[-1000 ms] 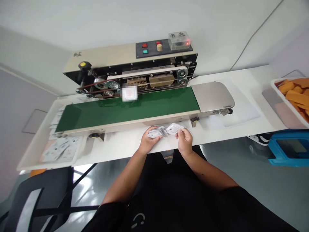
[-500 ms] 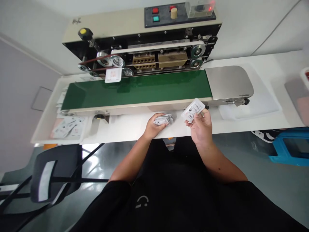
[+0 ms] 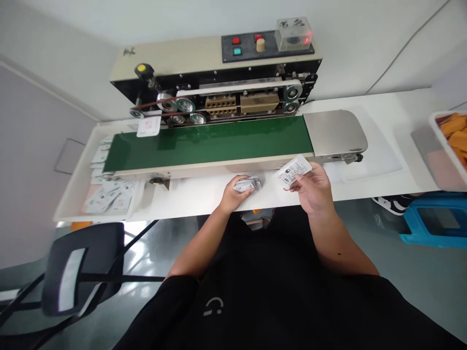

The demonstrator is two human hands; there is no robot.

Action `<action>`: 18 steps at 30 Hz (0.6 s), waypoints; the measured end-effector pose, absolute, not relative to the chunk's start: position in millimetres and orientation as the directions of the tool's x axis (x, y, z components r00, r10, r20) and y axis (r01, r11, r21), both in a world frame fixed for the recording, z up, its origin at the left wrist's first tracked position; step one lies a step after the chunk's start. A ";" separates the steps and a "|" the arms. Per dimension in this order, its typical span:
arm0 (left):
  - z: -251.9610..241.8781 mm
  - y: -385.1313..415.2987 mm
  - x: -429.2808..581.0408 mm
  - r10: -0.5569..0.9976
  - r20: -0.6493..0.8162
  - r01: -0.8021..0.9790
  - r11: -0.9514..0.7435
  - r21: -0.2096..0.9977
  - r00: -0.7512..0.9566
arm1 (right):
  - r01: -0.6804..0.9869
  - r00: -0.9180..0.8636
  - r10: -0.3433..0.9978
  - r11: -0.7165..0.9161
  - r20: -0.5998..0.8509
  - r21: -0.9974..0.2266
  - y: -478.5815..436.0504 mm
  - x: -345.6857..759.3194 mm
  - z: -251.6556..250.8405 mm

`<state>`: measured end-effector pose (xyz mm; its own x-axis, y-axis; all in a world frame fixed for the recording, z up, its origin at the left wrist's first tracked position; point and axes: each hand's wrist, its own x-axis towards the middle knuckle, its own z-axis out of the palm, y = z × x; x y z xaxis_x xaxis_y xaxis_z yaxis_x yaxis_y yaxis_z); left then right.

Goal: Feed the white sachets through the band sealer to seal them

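My left hand [image 3: 233,194] is closed on a stack of small white packets [image 3: 247,184], resting on the white table [image 3: 197,194] just in front of the sealing machine. My right hand [image 3: 314,187] pinches a single white printed packet [image 3: 294,171], held above the table near the steel infeed plate [image 3: 335,133]. The green conveyor belt [image 3: 211,143] runs leftward. One sealed packet [image 3: 148,127] rides under the sealer's rollers at the belt's left end.
The band sealer [image 3: 215,73] stands behind the belt with its control panel [image 3: 266,41] on top. A pile of finished packets [image 3: 109,197] lies in the tray at the left. A white bin of orange pieces [image 3: 454,141] sits far right. A black chair [image 3: 80,267] and blue crate [image 3: 434,226] stand below.
My right hand drew one packet from the stack and carried it right toward the steel plate. The packet on the belt travelled left to the belt's end. My left hand stayed put.
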<state>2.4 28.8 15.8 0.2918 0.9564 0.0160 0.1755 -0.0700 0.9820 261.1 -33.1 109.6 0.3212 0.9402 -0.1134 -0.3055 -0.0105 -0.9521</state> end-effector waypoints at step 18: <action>13.8 38.3 -0.3 0.930 -0.034 0.168 -0.031 0.985 0.367 | -0.116 0.573 0.819 0.072 -0.008 -0.991 74.7 324.7 167.9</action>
<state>-0.3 38.3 13.8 0.3671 0.9296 -0.0339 0.1685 -0.0306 0.9852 324.7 74.7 167.9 0.5731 0.8195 -0.0081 -0.1164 0.0716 -0.9906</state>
